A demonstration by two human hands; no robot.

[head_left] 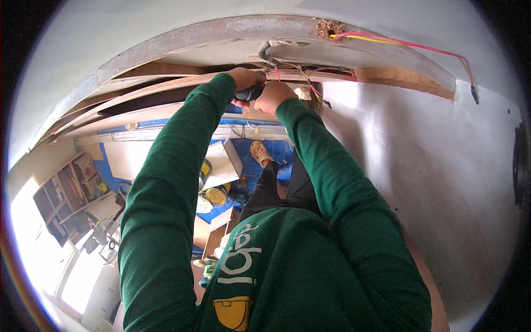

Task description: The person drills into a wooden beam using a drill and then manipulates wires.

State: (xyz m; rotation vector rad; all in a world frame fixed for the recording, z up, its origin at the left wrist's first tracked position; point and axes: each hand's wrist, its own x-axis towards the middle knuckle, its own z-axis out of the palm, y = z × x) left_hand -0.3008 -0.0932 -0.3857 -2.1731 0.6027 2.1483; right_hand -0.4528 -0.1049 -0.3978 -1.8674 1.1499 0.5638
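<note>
Both my arms reach up in green sleeves to a gap below the ceiling edge. My left hand [244, 79] is closed around a dark rounded object [250, 93], whose kind I cannot make out. Right against it, my right hand [274, 98] is closed in a fist; what its fingers hold is hidden. A red wire [278, 73] hangs just above the right hand. A grey conduit [265, 52] bends down above both hands. Loose wires with dark ends [325, 101] dangle to the right of my right hand.
Red and yellow wires [398, 42] come out of a rough hole in the ceiling beam [265, 25]. A white wall [404, 144] stands at right. Below lie a blue floor sheet [282, 160], a white box [224, 166] and paint cans [217, 195]. A fan [103, 235] stands at left.
</note>
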